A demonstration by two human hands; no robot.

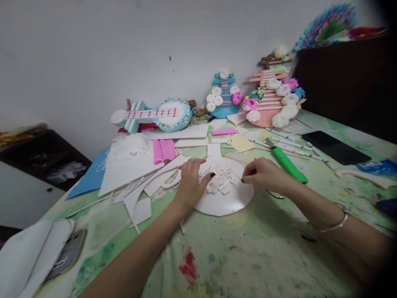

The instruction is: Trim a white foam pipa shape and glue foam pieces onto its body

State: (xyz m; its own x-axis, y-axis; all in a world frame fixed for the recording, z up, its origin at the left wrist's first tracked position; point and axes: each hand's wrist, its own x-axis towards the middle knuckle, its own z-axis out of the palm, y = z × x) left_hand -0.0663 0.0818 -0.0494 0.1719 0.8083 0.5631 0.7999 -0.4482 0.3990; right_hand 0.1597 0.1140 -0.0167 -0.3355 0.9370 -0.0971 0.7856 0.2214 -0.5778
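A white foam-board piece [229,205], round with a narrow neck, lies flat on the table. Small white scraps and strips [221,178] are heaped on its middle. At its left side is my left hand [192,182], with thumb and fingers apart and nothing seen between them. My right hand [260,174] is by the right rim, its fingers curled in towards the thumb. Whatever those fingertips may hold is too small or hidden to make out. A green-handled cutter knife [288,164] lies just beyond my right hand.
White offcuts [142,211] and a pink sheet [163,150] lie at left. Rolled paper sticks [291,142] and a black phone [336,147] are at right. A light-blue model instrument [149,116] and flower-covered blue [225,106] and pink models [268,109] stand at the back.
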